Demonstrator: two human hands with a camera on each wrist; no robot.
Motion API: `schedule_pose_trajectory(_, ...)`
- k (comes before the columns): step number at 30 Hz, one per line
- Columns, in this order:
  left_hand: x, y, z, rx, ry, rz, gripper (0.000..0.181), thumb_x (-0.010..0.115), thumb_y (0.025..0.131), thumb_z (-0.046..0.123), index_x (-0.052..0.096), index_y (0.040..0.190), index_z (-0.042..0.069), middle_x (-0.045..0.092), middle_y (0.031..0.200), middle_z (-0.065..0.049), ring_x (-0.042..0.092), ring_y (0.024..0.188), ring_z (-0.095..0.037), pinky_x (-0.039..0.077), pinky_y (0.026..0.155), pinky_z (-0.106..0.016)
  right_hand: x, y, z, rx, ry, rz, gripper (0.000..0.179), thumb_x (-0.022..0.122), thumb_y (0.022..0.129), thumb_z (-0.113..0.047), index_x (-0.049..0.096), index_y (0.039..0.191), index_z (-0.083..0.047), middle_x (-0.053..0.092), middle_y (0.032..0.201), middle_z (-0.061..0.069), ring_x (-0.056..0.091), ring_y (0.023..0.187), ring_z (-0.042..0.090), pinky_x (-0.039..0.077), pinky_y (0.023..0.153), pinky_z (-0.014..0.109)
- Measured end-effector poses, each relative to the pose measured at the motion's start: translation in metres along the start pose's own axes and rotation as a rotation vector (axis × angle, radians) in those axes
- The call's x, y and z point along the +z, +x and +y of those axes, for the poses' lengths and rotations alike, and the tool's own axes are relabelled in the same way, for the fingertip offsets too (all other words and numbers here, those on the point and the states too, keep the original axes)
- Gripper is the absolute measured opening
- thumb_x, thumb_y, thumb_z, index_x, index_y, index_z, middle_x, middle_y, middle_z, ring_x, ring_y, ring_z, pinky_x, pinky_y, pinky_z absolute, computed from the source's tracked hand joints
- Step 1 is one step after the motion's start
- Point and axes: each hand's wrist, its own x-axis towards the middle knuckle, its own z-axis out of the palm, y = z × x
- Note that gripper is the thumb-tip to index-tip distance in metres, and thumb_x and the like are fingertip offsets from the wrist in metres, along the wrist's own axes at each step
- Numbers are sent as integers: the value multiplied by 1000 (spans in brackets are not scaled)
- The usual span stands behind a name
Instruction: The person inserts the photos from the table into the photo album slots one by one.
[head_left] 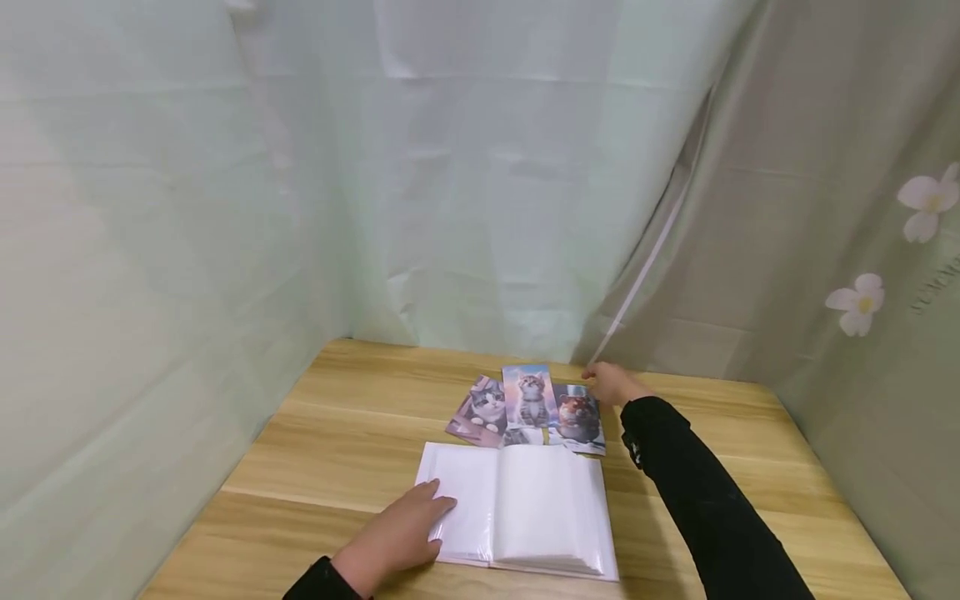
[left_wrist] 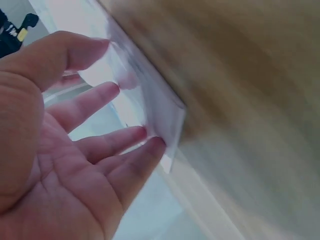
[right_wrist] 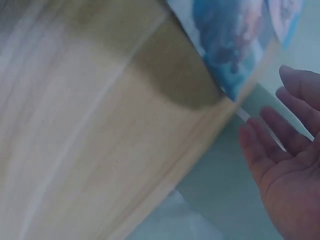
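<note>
An open photo album (head_left: 534,508) with white pages lies at the near middle of the table. My left hand (head_left: 397,529) rests on its left page; the left wrist view shows spread fingers touching the album (left_wrist: 167,117) at its edge. Beyond it lie a grey-and-white cat picture (head_left: 486,404), a striped kitten picture (head_left: 530,396) and a hamster picture (head_left: 577,418). Beneath them another picture (head_left: 523,437) is mostly covered. My right hand (head_left: 615,385) is beside the hamster picture's top right corner. In the right wrist view its loosely bent fingers hold nothing, apart from the hamster picture (right_wrist: 230,37).
The wooden table (head_left: 337,433) ends just beyond the pictures. Pale curtains (head_left: 480,208) hang behind it and on both sides, with white flowers (head_left: 857,305) printed at the right. A light strip (head_left: 648,267) runs down a curtain fold near my right hand.
</note>
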Motion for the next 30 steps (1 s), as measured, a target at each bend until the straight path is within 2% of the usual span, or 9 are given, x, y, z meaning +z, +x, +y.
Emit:
schedule_pose_trajectory(3,2,2,3,2,-10,-23,51,78,78,11,65,126,1,52,137,-33,48,129,-49,39,107,-60,11,1,7,-5,8,-1,42,70,90,-5,59,129,8,60,129,28,56,120,42,48,98,51)
schedule_pose_trajectory(8,5,1,4,12,-8,-30,50,74,78,6,66,126,3,52,136,-35,47,128,-52,38,107,-62,30,9,17,-113,-21,13,53,76,86,-12,57,129,12,62,123,28,58,117,43,50,97,49)
schedule_pose_trajectory(11,6,0,4,16,5,-24,49,73,77,6,67,126,3,53,135,-34,48,128,-52,38,106,-62,35,11,15,-103,-49,0,56,76,86,-12,54,132,12,62,124,28,58,117,41,50,98,47)
schedule_pose_trajectory(14,6,0,4,23,12,-17,50,73,77,5,67,126,3,53,135,-34,48,128,-53,39,106,-62,34,7,8,-39,-49,-24,58,75,85,-9,52,135,12,61,125,27,58,118,40,48,98,48)
schedule_pose_trajectory(21,5,1,6,4,2,-28,49,73,77,5,68,125,4,52,136,-36,44,129,-55,37,107,-63,38,1,12,-12,-54,-3,48,78,87,-13,58,124,9,66,103,16,59,91,27,51,82,42)
schedule_pose_trajectory(25,3,1,8,-6,6,-31,48,73,77,5,69,125,4,52,136,-35,42,131,-55,36,108,-62,39,1,9,20,-38,24,52,80,85,-11,57,127,10,66,110,20,61,100,31,52,89,45)
schedule_pose_trajectory(30,4,-2,7,3,13,2,50,74,75,4,69,124,3,51,135,-37,45,130,-53,39,106,-61,43,2,6,14,-39,69,60,82,82,-9,56,132,9,60,126,25,58,116,40,49,98,49)
